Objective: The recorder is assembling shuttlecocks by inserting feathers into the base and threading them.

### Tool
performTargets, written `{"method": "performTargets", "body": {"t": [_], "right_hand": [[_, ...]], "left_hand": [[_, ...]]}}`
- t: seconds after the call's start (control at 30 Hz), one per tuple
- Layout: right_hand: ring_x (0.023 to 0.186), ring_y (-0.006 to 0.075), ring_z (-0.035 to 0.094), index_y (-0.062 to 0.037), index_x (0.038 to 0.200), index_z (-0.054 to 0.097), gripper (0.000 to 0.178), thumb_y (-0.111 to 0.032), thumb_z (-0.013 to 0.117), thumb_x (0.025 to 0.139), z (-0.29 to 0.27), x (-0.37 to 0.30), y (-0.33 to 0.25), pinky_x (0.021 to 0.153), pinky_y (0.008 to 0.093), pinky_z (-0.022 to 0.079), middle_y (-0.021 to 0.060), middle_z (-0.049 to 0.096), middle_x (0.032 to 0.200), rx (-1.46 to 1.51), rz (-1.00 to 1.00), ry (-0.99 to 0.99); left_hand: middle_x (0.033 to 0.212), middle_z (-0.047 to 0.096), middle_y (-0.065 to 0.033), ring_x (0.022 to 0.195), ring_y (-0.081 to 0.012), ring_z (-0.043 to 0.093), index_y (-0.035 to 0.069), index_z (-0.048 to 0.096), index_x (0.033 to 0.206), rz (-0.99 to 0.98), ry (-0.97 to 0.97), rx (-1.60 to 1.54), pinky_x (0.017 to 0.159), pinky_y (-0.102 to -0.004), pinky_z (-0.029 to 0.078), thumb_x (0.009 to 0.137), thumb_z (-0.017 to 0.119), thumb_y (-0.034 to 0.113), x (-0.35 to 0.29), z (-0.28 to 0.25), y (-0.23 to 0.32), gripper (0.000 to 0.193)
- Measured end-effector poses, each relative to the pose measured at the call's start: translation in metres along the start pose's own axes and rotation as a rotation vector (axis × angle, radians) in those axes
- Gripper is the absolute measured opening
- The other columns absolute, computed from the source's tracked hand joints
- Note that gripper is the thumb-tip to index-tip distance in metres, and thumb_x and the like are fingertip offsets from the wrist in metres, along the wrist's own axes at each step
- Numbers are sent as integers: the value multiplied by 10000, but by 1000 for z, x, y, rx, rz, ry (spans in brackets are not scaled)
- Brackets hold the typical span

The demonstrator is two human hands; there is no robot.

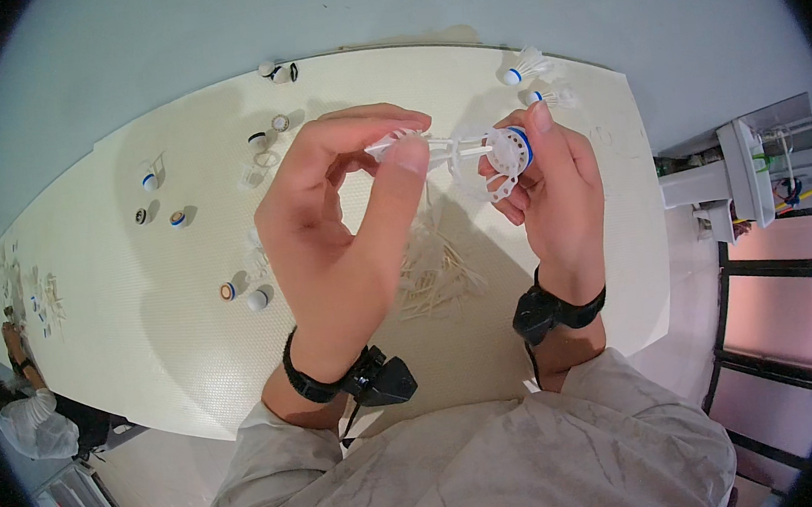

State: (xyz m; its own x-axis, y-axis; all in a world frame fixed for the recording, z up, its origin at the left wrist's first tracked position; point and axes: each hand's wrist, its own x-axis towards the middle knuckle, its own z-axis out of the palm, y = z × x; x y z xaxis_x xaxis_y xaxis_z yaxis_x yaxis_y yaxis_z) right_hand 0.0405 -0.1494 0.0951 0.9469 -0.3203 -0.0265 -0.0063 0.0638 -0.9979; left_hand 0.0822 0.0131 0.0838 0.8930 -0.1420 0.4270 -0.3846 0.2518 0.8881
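Over the table, my right hand [562, 211] is closed around a shuttlecock head [515, 150] with a blue band. The head lies on its side, and its face with small holes points left. A white pierced plastic ring [479, 178] hangs around the stems beside it. Between the thumb and fingers of my left hand [330, 212], white feathers [396, 141] are pinched. Their pale stems reach right to the head. How many feathers are held is hidden by the fingers. Below my hands, a heap of loose feather stems [439, 275] lies on the white table [212, 357].
Two shuttlecocks [525, 67] lie at the back right. Several loose heads [178, 218] are scattered left of my hands, with a white head [256, 299] near my left wrist. Another person [34, 421] works at the table's far left end. A wall [385, 9] runs behind.
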Motion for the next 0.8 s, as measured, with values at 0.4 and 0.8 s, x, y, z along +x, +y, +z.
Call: {"method": "performTargets", "body": {"t": [0.4,0.8], "right_hand": [[454,83,382,-13,774,620,546,-449,437,1047,1,2,-3,442,253,286,1,469,531,68,56,-63],[442,74,361,-6,769,621,535,-427,447,1049,-4,6,2,422,248,280,24,530,575,164,35,-118]], "left_hand": [[1039,689,-145,965,-190,658,15,602,947,-56,21,-168,845,-301,499,938,622,22,-5,2,1,23],[1010,698,-148,926,-185,657,8,608,925,-107,40,-198,783,-300,503,928,608,31,-6,7,0,23]]}}
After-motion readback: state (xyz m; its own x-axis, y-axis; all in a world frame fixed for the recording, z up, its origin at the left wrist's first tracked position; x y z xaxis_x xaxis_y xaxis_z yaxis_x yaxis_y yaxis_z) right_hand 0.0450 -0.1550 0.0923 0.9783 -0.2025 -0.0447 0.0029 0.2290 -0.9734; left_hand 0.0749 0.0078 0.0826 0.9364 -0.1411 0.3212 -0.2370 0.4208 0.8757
